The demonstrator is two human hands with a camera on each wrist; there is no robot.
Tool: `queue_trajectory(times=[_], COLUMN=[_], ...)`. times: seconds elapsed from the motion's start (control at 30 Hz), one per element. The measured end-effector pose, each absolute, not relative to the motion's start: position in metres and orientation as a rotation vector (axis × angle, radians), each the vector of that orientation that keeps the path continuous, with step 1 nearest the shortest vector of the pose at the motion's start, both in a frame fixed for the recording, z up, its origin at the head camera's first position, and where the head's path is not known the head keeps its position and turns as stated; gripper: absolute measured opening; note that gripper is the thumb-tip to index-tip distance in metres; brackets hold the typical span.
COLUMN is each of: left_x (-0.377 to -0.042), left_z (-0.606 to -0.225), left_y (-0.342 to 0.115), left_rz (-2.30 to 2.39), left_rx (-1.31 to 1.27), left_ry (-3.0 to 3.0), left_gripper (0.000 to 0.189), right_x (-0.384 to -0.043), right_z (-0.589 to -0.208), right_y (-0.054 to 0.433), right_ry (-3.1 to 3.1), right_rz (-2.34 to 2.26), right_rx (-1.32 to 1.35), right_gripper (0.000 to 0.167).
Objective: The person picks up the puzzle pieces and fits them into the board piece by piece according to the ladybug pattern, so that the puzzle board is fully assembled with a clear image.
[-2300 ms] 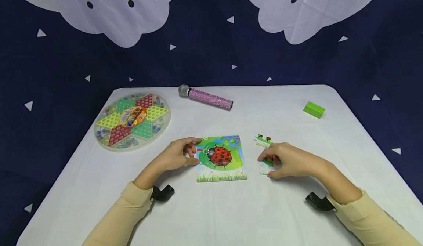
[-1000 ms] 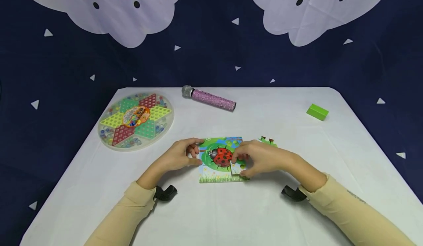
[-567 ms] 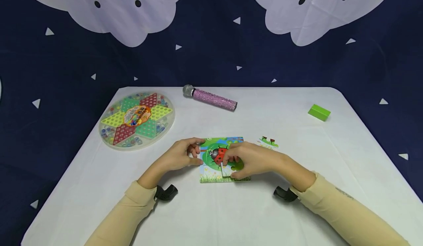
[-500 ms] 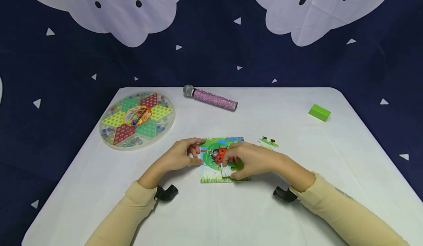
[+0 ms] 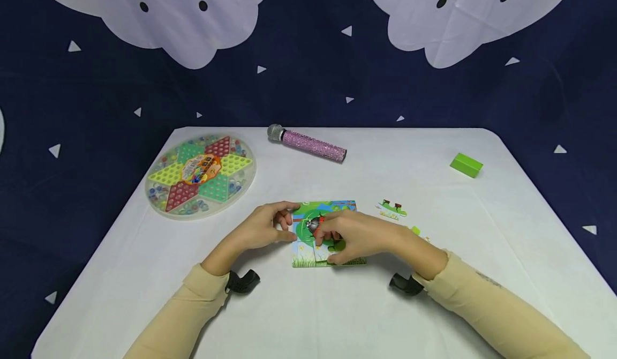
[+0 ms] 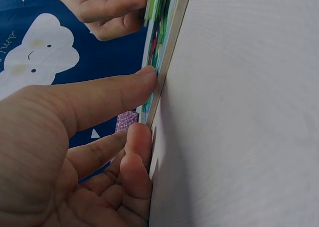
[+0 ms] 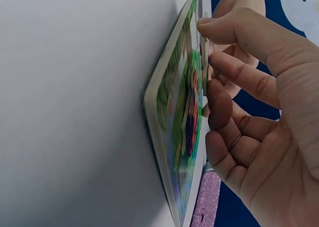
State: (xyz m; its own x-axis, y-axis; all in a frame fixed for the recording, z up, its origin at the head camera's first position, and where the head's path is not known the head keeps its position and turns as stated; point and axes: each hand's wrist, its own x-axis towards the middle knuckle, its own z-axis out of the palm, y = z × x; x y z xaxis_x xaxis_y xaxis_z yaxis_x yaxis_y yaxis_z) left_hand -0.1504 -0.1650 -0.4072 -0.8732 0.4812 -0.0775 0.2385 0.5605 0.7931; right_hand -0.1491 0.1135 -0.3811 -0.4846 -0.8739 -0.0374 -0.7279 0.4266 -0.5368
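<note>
A square ladybug jigsaw puzzle [image 5: 332, 205] lies on the white table, partly covered by my right hand. My left hand [image 5: 262, 225] holds its left edge, index finger near the far corner and thumb lower down; in the left wrist view the thumb [image 6: 119, 90] lies against the board's side. Over the lower middle of the picture, my right hand [image 5: 363, 236] pinches a puzzle piece [image 5: 320, 253] with white flowers and green between thumb and fingers. The right wrist view shows this piece [image 7: 205, 52] standing slightly off the board's face, its far part hidden by fingers.
Right of the puzzle lies a loose piece with brown and green parts [image 5: 392, 209], and another green bit [image 5: 416, 231] shows beside the right wrist. Farther back are a round Chinese checkers box [image 5: 200, 177], a pink glitter microphone [image 5: 313, 146] and a green block [image 5: 466, 165].
My right hand has picked up the piece from right of the puzzle and carried it left over the board, sliding slightly farther left in the last half second. My left hand stays at the edge.
</note>
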Motion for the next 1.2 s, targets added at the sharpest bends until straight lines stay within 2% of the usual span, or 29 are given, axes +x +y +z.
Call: queue_trajectory(times=[1.2], left_x=[-0.151], left_z=[-0.406], left_y=[-0.165], left_rz=[1.187], left_rx=[0.585], left_ry=[2.499], left_gripper=[0.066], right_x=[-0.148], right_z=[-0.388], right_y=[0.081], right_ry=[2.413], right_rz=[-0.636], right_rx=[-1.332], right_gripper=[0.025])
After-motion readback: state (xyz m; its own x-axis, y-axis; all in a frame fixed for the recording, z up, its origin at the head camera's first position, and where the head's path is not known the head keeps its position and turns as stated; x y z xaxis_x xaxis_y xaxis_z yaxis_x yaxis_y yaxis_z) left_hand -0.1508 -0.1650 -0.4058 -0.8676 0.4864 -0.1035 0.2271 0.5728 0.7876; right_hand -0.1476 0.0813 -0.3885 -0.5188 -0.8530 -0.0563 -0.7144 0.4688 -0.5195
